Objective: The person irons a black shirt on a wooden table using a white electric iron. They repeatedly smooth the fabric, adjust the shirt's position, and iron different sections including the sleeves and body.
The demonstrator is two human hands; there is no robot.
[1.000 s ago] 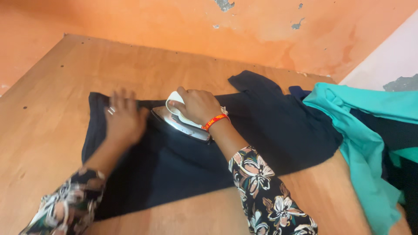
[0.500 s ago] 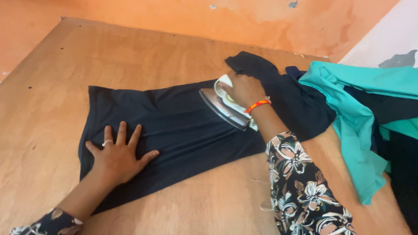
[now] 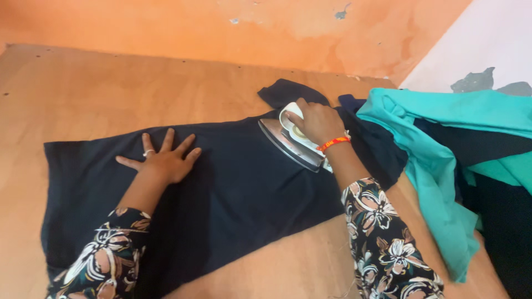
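A dark navy shirt (image 3: 244, 188) lies spread flat on a wooden table (image 3: 100, 94). My right hand (image 3: 316, 123) grips the white handle of a silver clothes iron (image 3: 288, 143), which rests on the shirt's upper right part near a sleeve. An orange band circles that wrist. My left hand (image 3: 163, 158) lies flat on the shirt's middle, fingers spread, a ring on one finger. Both forearms wear floral-print sleeves.
A pile of teal and dark garments (image 3: 460, 160) lies heaped at the table's right end, touching the navy shirt. An orange wall (image 3: 221, 27) runs along the table's far edge, with a pale wall section (image 3: 476, 50) at the right.
My left hand has shifted up onto the shirt's middle. The iron stays near the sleeve end. The view has moved, so the shirt now reaches further left.
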